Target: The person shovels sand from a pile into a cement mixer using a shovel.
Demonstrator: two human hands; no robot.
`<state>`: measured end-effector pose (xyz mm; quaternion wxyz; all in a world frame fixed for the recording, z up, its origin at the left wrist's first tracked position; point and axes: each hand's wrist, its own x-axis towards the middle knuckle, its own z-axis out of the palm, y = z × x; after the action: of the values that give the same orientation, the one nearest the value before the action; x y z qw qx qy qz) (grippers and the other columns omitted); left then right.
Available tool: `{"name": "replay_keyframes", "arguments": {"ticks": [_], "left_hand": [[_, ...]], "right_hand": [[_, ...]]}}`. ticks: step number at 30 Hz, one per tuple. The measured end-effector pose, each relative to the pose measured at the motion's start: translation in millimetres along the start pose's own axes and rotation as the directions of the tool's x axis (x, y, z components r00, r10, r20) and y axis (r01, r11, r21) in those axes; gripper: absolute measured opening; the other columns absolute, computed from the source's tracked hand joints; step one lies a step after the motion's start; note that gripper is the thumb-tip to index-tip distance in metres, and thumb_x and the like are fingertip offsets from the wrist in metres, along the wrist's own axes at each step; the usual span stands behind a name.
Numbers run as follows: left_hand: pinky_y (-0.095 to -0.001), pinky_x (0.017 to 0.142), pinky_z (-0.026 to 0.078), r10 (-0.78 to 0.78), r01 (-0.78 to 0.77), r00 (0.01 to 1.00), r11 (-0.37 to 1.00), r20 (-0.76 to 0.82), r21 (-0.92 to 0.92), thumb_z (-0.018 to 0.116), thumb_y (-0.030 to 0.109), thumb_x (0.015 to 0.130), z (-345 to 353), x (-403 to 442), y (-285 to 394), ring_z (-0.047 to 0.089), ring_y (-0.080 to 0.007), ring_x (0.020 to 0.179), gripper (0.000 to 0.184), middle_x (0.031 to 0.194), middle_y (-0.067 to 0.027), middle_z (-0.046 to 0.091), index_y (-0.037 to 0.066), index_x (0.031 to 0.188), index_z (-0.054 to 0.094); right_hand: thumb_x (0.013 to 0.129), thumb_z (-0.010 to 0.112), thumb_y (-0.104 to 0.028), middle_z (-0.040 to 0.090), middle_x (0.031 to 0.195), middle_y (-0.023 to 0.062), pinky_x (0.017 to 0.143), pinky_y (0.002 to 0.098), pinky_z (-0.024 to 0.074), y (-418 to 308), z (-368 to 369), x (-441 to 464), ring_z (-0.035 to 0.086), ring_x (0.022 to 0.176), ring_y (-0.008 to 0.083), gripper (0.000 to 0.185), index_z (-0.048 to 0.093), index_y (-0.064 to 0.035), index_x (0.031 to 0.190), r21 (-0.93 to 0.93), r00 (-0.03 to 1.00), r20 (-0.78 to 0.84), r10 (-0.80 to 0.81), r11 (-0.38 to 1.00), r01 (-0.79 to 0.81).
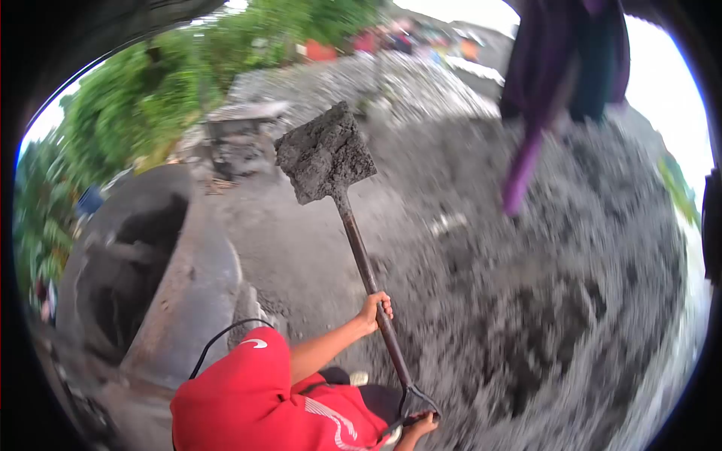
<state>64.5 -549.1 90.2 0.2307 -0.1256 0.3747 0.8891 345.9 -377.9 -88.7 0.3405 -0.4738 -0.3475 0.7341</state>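
A long-handled shovel (362, 259) slants across the middle of the view, its blade up and away from me. Wet grey mortar or concrete (325, 154) is heaped on the blade. Wrapped round the middle of the shaft is my left hand (374, 310), with the arm coming out of a red sleeve (248, 376). Lower down, my right hand (423, 424) grips the handle at the shovel's end; part of it is cut off from clear sight. The loaded blade is held above grey ground.
At the left a large metal drum (203, 301) stands with its dark mouth open. A wide grey pile (519, 286) covers the right side. Purple and dark cloth (545, 68) hangs close at the upper right. Gravel (398, 79) and trees (143, 105) lie behind.
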Motion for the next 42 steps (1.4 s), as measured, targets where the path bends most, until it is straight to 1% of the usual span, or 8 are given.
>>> {"name": "replay_keyframes", "arguments": {"ticks": [8, 11, 13, 21, 26, 35, 39, 42], "left_hand": [[-0.0280, 0.052, 0.040, 0.718, -0.521, 0.676, 0.625, 0.166, -0.581, 0.051, 0.017, 0.077, 14, -122, 221, 0.039, -0.0080, 0.047, 0.020, 0.053, 0.0072, 0.040, 0.017, 0.060, 0.040], [-0.0264, 0.052, 0.040, 0.904, -0.428, 0.407, 0.313, 0.128, -0.848, 0.049, 0.015, 0.079, -46, -168, 239, 0.042, -0.0085, 0.046, 0.019, 0.054, 0.0064, 0.044, 0.015, 0.061, 0.041], [-0.0266, 0.053, 0.040, 0.954, -0.382, 0.296, 0.161, 0.045, -0.910, 0.049, 0.013, 0.079, -75, -198, 232, 0.044, -0.0086, 0.047, 0.018, 0.055, 0.0060, 0.046, 0.014, 0.062, 0.042], [-0.0257, 0.057, 0.039, 0.748, -0.723, 0.534, 0.164, -0.393, -0.671, 0.056, 0.014, 0.076, -126, -193, 175, 0.042, -0.0071, 0.051, 0.021, 0.056, 0.0070, 0.040, 0.015, 0.060, 0.042], [-0.0275, 0.060, 0.038, 0.567, -0.640, 0.745, 0.460, -0.351, -0.616, 0.061, 0.018, 0.076, -131, -141, 172, 0.039, -0.0074, 0.056, 0.023, 0.058, 0.0071, 0.039, 0.016, 0.061, 0.043], [-0.0263, 0.050, 0.038, -0.143, -0.078, 0.931, 0.820, -0.334, -0.567, 0.057, 0.020, 0.068, -115, 40, 103, 0.045, -0.0069, 0.047, 0.021, 0.051, 0.0082, 0.044, 0.020, 0.056, 0.040], [-0.0283, 0.051, 0.040, -0.511, 0.329, 0.802, 0.810, -0.309, -0.486, 0.057, 0.018, 0.065, -85, 87, 11, 0.045, -0.0090, 0.045, 0.021, 0.050, 0.0076, 0.044, 0.019, 0.055, 0.039], [-0.0298, 0.053, 0.044, -0.741, 0.560, 0.654, 0.612, -0.156, -0.558, 0.059, 0.013, 0.064, -57, 67, -70, 0.047, -0.0097, 0.047, 0.022, 0.052, 0.0047, 0.046, 0.016, 0.053, 0.041]], "right_hand": [[0.069, 0.054, -0.008, 0.045, 0.051, 0.0043, 0.039, 0.0296, 0.0355, -193, 227, -62, 0.043, 0.040, 0.0152, 0.011, 0.045, -0.0026, 0.071, 0.044, 0.645, 0.646, -0.408, 0.864, 0.502], [0.068, 0.070, -0.022, 0.047, 0.057, 0.0036, 0.047, 0.0297, 0.0354, -251, 268, -137, 0.044, 0.048, 0.0148, 0.031, 0.047, -0.0023, 0.073, 0.245, 0.027, 0.755, -0.655, 0.320, 0.915], [0.073, 0.071, -0.028, 0.054, 0.065, 0.0044, 0.052, 0.0286, 0.0385, -245, 285, -155, 0.052, 0.056, 0.0136, 0.031, 0.049, -0.0055, 0.070, 0.624, -0.322, 0.763, -0.560, 0.508, 0.594], [0.070, 0.053, -0.004, 0.046, 0.054, 0.0045, 0.040, 0.0288, 0.0371, -165, 317, -115, 0.045, 0.042, 0.0137, 0.006, 0.047, -0.0051, 0.071, -0.326, 0.270, 0.929, 0.252, 0.905, 0.275], [0.074, 0.064, -0.015, 0.042, 0.058, 0.0012, 0.043, 0.0304, 0.0370, -103, 288, -42, 0.043, 0.045, 0.0150, 0.014, 0.051, -0.0110, 0.077, -0.789, 0.464, 0.443, 0.767, 0.579, -0.205], [0.076, 0.057, -0.004, 0.044, 0.123, 0.0140, 0.089, 0.0340, 0.0434, -176, 192, -55, 0.047, 0.111, 0.0253, 0.063, 0.037, -0.0159, 0.135, -0.705, 0.899, 0.417, 0.131, 0.671, 0.229], [0.071, 0.058, -0.010, 0.046, 0.127, 0.0157, 0.105, 0.0435, 0.0244, -259, 185, -101, 0.035, 0.126, 0.0329, 0.020, 0.064, -0.0043, 0.090, -0.716, 0.758, 0.639, -0.131, 0.259, 0.648], [0.067, 0.052, -0.011, 0.061, 0.071, 0.0095, 0.082, 0.0392, 0.0415, -326, 172, -163, 0.057, 0.069, 0.0285, 0.013, 0.052, -0.0031, 0.056, -0.589, 0.599, 0.799, -0.047, 0.135, 0.797]]}}
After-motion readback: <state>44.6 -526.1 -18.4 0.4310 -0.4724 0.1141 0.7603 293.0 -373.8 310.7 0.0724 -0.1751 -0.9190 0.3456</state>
